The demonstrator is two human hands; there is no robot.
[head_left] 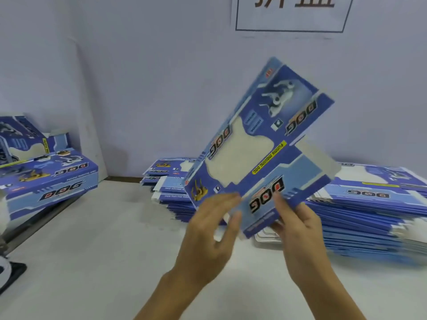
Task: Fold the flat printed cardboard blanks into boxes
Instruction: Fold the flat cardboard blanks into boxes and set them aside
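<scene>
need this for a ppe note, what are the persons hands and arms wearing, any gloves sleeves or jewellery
Nothing is worn. The left hand and right hand are both bare, with no gloves, rings or tape visible. Both forearms are bare from wrist to the bottom edge of the picture: no sleeves, cuffs, watch or bracelets show. Anything above the forearms is out of view.

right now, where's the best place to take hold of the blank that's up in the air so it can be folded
Grip the raised blank along its near bottom edge, coming from below, as the left hand and right hand do. It tilts up and away, so that edge is nearest, and the window cutout higher up looks weaker.
</scene>
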